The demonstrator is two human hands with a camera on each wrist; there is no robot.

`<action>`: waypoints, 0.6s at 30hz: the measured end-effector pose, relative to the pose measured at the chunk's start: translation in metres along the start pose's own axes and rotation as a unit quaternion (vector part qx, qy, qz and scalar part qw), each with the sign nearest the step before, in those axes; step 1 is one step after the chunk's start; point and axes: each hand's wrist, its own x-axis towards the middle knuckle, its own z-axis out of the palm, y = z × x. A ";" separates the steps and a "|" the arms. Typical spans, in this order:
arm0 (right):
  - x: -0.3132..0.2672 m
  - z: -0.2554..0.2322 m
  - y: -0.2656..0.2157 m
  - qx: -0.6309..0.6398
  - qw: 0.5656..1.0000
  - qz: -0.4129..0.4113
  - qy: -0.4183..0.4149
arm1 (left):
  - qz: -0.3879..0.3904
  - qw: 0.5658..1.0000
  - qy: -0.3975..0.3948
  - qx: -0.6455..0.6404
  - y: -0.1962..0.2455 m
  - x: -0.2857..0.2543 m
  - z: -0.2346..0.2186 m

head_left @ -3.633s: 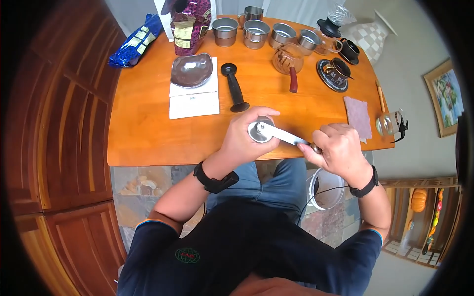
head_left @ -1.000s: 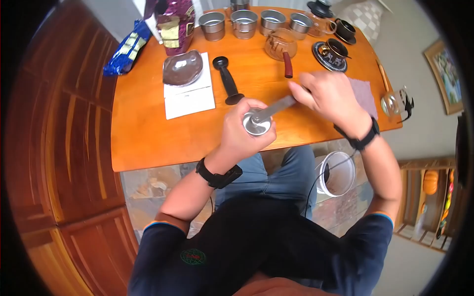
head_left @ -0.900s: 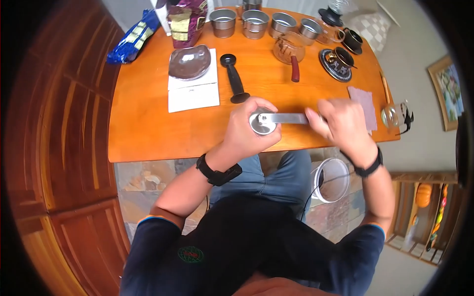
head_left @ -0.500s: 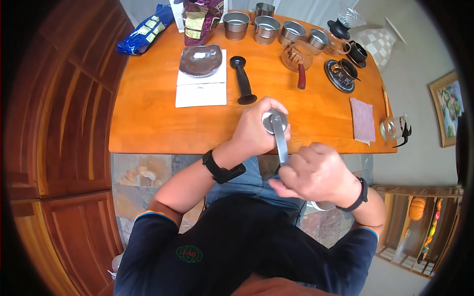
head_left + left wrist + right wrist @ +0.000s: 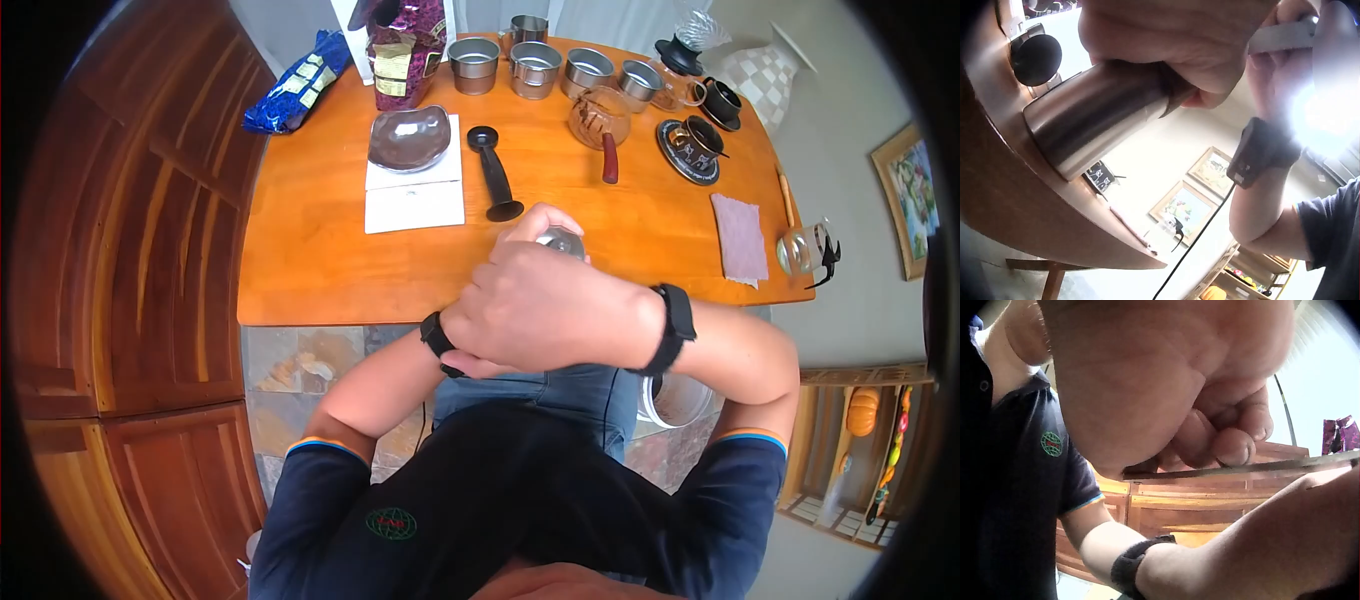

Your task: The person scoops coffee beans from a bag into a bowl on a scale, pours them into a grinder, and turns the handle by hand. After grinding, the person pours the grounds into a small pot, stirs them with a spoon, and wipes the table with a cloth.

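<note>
A silver hand coffee grinder (image 5: 562, 243) is held over the table's near edge. My left hand (image 5: 545, 218) is wrapped round its body, largely covered by my other hand in the head view. In the left wrist view the grinder's smooth metal cylinder (image 5: 1097, 119) slants out below my left hand (image 5: 1166, 31). My right hand (image 5: 530, 310) lies across in front of the left wrist, fingers curled at the outer end of the crank (image 5: 1260, 470). The crank's knob is hidden inside that hand. Just beyond the grinder is a black coffee scoop (image 5: 491, 170) with a flat round end.
A brown dish (image 5: 409, 139) sits on a white scale (image 5: 415, 207) at left. Metal cups (image 5: 534, 70) line the back, beside a purple bag (image 5: 405, 60). A red-handled glass pot (image 5: 600, 118), a cup and saucer (image 5: 690, 150) and a pink cloth (image 5: 739, 238) are toward the right.
My right hand has swung the crank round, from the far right side, through the near side, to the left across my left wrist. My left hand keeps its grip on the grinder.
</note>
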 end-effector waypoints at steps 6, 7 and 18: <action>0.023 0.005 0.029 0.016 0.997 -0.038 0.060 | 0.037 0.997 -0.006 0.073 -0.002 0.001 -0.023; 0.024 0.004 0.035 0.011 0.997 -0.042 0.071 | 0.042 0.996 -0.008 0.082 -0.003 0.000 -0.022; 0.023 -0.012 0.055 -0.030 0.993 -0.030 0.111 | 0.115 0.978 -0.006 0.177 -0.015 -0.008 -0.017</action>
